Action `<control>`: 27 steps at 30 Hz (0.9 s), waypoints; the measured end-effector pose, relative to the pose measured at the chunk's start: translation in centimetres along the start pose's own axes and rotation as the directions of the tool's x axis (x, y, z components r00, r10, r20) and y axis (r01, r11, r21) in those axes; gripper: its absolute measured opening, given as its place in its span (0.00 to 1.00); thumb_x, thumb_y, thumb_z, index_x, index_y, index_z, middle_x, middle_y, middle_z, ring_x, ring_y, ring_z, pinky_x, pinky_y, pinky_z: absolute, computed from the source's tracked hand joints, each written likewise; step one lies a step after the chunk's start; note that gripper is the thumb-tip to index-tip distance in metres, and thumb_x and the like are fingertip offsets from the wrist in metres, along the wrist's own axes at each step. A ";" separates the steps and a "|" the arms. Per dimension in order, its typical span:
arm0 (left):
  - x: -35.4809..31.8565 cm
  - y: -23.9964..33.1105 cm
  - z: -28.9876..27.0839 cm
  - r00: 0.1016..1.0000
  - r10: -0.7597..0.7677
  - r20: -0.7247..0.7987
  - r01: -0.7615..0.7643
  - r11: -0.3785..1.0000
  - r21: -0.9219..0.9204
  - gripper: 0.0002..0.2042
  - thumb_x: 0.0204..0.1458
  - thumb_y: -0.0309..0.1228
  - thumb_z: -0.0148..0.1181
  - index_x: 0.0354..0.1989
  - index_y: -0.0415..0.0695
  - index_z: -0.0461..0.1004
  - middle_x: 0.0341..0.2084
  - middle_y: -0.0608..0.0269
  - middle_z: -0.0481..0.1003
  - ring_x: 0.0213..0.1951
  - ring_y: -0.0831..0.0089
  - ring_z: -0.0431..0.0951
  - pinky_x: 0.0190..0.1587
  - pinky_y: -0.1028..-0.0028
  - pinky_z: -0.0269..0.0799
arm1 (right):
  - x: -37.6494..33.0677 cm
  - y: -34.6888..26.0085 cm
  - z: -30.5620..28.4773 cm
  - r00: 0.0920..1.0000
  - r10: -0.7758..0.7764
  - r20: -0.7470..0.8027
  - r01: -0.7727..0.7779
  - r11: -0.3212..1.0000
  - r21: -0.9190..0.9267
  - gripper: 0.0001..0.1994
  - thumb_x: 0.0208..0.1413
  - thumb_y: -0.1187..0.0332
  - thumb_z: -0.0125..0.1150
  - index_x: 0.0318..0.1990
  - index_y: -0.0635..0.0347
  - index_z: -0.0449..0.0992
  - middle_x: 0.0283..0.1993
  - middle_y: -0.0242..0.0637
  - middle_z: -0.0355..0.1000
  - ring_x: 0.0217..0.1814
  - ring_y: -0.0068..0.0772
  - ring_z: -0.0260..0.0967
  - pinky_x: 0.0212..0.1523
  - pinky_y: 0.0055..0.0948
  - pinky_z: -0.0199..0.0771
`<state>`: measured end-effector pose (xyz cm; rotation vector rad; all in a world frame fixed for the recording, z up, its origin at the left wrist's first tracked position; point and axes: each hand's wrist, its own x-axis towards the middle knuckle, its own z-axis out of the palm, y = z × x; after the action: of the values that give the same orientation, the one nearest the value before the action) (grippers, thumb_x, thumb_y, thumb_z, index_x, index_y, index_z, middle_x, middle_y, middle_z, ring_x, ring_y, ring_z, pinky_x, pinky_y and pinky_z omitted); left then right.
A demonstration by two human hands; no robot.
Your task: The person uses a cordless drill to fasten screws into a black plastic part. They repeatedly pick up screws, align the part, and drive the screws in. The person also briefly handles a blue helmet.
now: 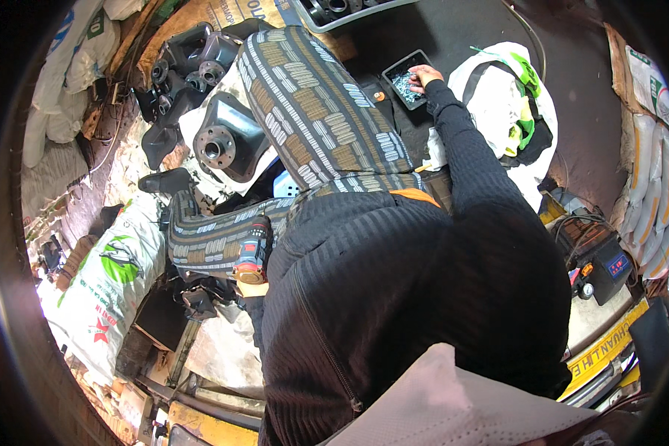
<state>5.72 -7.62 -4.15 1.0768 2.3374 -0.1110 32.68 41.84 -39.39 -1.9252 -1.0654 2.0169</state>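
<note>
Head view, the only 1, looking down your own body: you sit with patterned trousers [305, 104] spread below you, 1 leg reaching forward and the other folded to the left.

Your right hand [426, 76] is at the far side, at the small dark tray [403, 61] of loose, pale-blue metallic fasteners [406, 91]. The fingers are bent down over the pile; you cannot be told from here whether they are pinching a piece or only stirring.

Your left hand [251, 288] shows as a sliver at the near end of the red-and-blue power drill [253, 249], which is over your left thigh. The drill hides most of that hand, so its grip cannot be told.

The step in hand seems to be taking fasteners. To do it well, pinch a few between thumb and fingertips, lift straight up clear of the rim, and keep the drill steady with your finger off its trigger.

The drill's long axis runs nearly up and down the view, its far end leaning slightly right; which end is the nose is unclear. The tray sits cornerwise, looking roughly square.
</note>
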 end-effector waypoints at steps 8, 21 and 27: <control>-0.6 -0.2 0.9 0.998 0.020 -0.056 -0.021 0.999 -0.028 0.24 0.35 0.37 0.66 0.45 0.47 0.72 0.42 0.56 0.73 0.46 0.55 0.71 0.50 0.59 0.63 | -0.7 -0.4 -0.6 0.981 0.193 -0.013 -0.153 0.818 0.554 0.08 0.56 0.63 0.47 0.32 0.56 0.65 0.18 0.29 0.54 0.18 0.27 0.54 0.40 0.51 0.74; -0.1 3.4 -4.8 0.903 0.178 -0.390 -0.135 0.981 0.136 0.21 0.35 0.38 0.66 0.41 0.47 0.72 0.35 0.60 0.73 0.37 0.59 0.74 0.40 0.62 0.67 | -15.5 -11.9 8.5 0.400 -0.417 0.816 -0.368 0.742 0.560 0.11 0.61 0.60 0.47 0.28 0.55 0.65 0.16 0.21 0.55 0.22 0.19 0.57 0.31 0.27 0.71; 1.6 6.9 -10.4 0.678 0.460 -0.574 -0.279 0.883 0.378 0.15 0.41 0.37 0.62 0.36 0.47 0.71 0.28 0.62 0.71 0.28 0.65 0.73 0.29 0.68 0.68 | -25.6 -13.5 20.6 0.156 -0.274 0.949 -0.559 0.767 0.314 0.10 0.57 0.63 0.53 0.41 0.59 0.69 0.23 0.23 0.59 0.29 0.20 0.61 0.31 0.24 0.73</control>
<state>5.12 1.19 4.81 1.9784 2.6704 0.1487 13.03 29.57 -12.49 -0.0697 -0.0297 3.2111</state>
